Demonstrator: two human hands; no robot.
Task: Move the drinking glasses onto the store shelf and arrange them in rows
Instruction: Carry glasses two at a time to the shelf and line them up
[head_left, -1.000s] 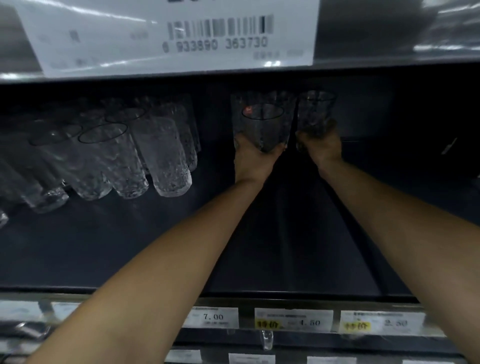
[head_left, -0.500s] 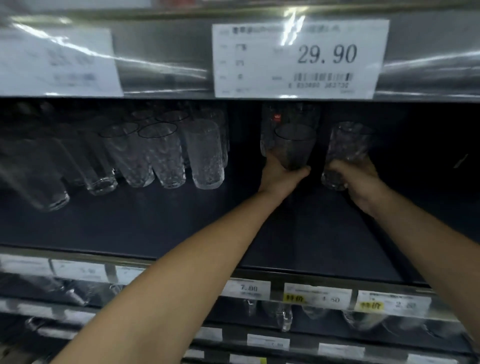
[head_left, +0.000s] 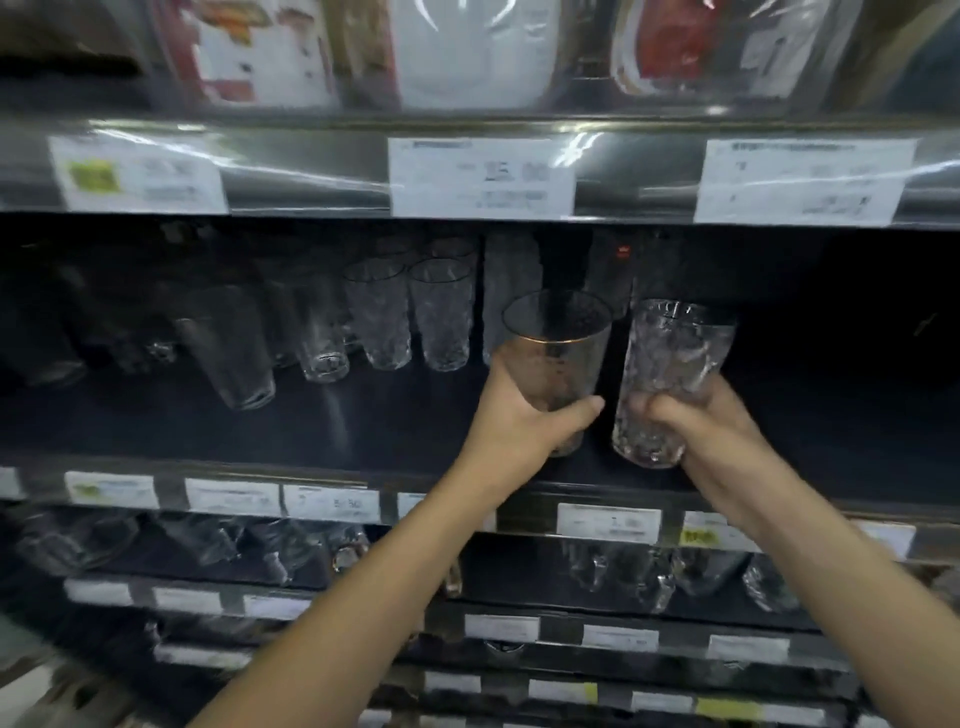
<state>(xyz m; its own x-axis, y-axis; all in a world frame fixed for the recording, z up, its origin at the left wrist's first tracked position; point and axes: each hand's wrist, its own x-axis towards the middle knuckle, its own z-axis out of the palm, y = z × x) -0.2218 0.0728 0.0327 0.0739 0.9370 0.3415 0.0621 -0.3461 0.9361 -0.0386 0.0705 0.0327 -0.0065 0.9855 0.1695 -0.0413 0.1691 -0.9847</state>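
Note:
My left hand (head_left: 524, 423) grips a gold-rimmed tinted glass (head_left: 558, 353) round its lower half. My right hand (head_left: 711, 431) grips a clear textured glass (head_left: 670, 374) near its base. Both glasses are upright, side by side, near the front edge of the dark shelf (head_left: 363, 436); whether they touch it I cannot tell. Several textured glasses (head_left: 410, 312) stand in rows further left and back. Another dark glass with a red sticker (head_left: 621, 270) stands behind the held ones.
Price labels (head_left: 483, 176) line the rail of the shelf above, which carries packaged goods (head_left: 472, 47). The shelf's right part (head_left: 831, 389) is dark. Lower shelves hold more glassware (head_left: 649, 571) behind price tags (head_left: 608, 522).
Both hands have drawn the two glasses from deep in the shelf toward its front edge. The view has pulled back and risen, showing the shelf above and more below.

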